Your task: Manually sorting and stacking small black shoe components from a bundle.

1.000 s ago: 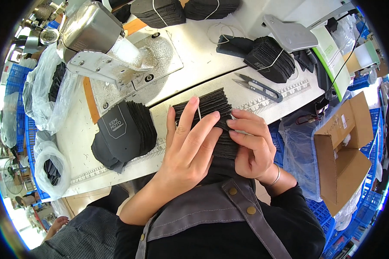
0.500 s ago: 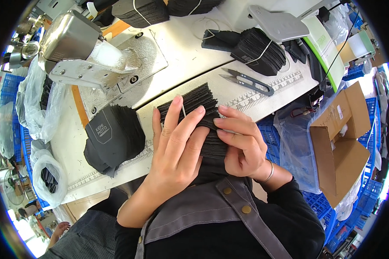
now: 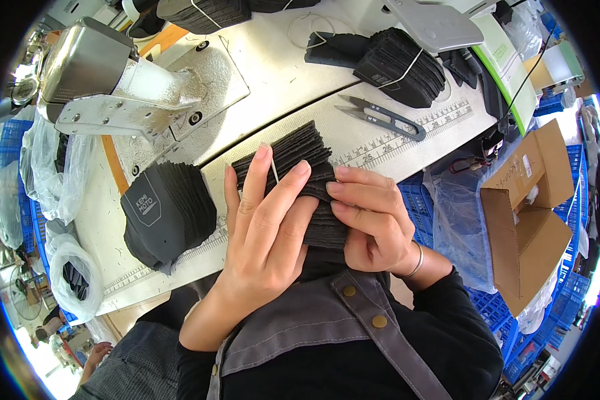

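Both my hands hold a thick stack of black fabric pieces (image 3: 301,145) at the table's front edge, its layered edges facing up. A white band crosses the stack beside my left fingers. My left hand (image 3: 263,230) lies over the left side of the stack, fingers pressed on the layers. Thumb and fingers of my right hand (image 3: 378,217) grip the right edge of the stack; the fingertips press into the layers, and how many pieces they pinch is hidden. Left of my hands stands another stack of black pieces (image 3: 170,210) with a pale printed mark on its top piece.
Thread snips (image 3: 387,120) lie beyond my right hand, along a printed ruler (image 3: 447,115). A banded black stack (image 3: 407,70) sits behind them. A sewing machine (image 3: 90,67) stands at the left. An open cardboard box (image 3: 537,243) and blue crates (image 3: 417,210) are at the right.
The view has shifted slightly, so the table things appear a little displaced. Both hands keep their hold on the stack, with only slight finger movement.
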A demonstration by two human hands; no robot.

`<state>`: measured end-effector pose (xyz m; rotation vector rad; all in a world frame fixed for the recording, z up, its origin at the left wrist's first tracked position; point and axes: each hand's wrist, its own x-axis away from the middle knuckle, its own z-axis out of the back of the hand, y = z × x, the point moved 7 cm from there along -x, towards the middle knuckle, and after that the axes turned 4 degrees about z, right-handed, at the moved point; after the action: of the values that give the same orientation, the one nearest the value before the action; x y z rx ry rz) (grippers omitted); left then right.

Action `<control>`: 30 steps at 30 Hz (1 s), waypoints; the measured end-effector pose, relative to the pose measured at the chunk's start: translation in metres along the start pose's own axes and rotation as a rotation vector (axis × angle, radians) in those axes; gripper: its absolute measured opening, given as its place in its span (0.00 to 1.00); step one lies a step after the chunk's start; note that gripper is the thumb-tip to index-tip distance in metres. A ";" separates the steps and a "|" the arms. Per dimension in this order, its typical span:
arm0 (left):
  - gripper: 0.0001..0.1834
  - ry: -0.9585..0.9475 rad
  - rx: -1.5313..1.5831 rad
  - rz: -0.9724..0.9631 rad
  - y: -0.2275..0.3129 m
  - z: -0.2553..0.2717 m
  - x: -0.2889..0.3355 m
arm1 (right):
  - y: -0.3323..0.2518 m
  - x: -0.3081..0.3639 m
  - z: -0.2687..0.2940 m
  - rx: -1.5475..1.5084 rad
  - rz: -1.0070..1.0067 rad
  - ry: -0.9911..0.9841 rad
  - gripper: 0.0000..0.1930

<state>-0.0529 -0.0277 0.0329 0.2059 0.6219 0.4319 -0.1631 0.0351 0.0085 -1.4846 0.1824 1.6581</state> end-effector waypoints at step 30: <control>0.09 -0.014 0.008 0.007 0.001 0.001 -0.001 | 0.004 -0.007 0.003 -0.031 0.037 -0.039 0.21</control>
<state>-0.0531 -0.0275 0.0339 0.2182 0.6097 0.4350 -0.1683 0.0313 0.0136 -1.4788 0.1645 1.7257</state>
